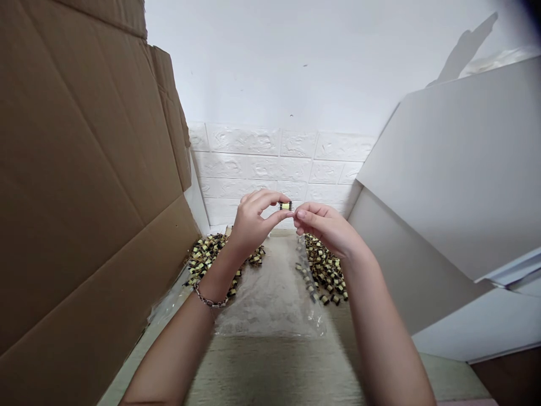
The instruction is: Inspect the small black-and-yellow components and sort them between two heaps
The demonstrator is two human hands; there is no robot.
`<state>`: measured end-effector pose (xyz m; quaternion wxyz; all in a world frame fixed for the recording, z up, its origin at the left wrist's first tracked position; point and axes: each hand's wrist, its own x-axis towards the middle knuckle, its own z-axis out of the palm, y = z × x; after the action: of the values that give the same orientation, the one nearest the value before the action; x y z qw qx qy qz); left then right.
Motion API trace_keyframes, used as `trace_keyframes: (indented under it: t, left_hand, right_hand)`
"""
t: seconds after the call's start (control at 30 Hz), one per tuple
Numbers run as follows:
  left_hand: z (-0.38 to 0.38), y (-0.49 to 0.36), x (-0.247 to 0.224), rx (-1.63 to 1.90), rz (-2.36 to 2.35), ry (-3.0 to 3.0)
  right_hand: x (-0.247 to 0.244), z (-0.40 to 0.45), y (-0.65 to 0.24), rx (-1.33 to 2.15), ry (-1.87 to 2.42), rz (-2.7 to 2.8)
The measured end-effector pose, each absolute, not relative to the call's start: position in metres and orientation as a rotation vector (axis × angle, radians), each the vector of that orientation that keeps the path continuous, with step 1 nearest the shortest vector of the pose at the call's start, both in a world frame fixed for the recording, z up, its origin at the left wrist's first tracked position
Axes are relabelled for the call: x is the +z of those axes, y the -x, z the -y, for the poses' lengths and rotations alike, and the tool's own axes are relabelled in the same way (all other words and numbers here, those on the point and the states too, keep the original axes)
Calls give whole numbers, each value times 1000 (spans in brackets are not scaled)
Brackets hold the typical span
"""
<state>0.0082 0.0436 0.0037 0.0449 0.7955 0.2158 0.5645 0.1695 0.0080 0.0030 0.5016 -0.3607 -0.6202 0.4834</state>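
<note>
Between the thumb and fingertips of my left hand (257,217) is a small transformer (285,206), a black bobbin with pins and a pale yellow wrapped middle. It is held up above the table, lying sideways. My right hand (323,225) is pinched closed right beside its pin end, thumb against the index finger. Whatever sits in that pinch is too small to make out. A pile of like transformers with brownish wire leads (207,259) lies behind my left forearm. Another pile of transformers (325,268) lies by my right wrist.
A clear plastic bag (274,293) lies flat on the table (270,366) between the piles. A tall brown cardboard sheet (84,186) walls the left side. White board panels (456,169) stand on the right. A white brick-patterned wall (262,163) closes the back.
</note>
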Motion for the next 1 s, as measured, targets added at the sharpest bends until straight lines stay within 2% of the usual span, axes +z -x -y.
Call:
trace_keyframes:
  t: [0.2,0.6,1.0]
  left_hand:
    - [-44,-9,3,1749,-678,-2423]
    - [-43,-14,-1,1662,-597,-2197]
    - [-44,-21,-6,1131,-417,-1648]
  right_hand:
    - [5,-3,-163,1243,849,1593]
    - [5,-4,-146,1153,706,1250]
    - [17,16,-157,743,1226,1478]
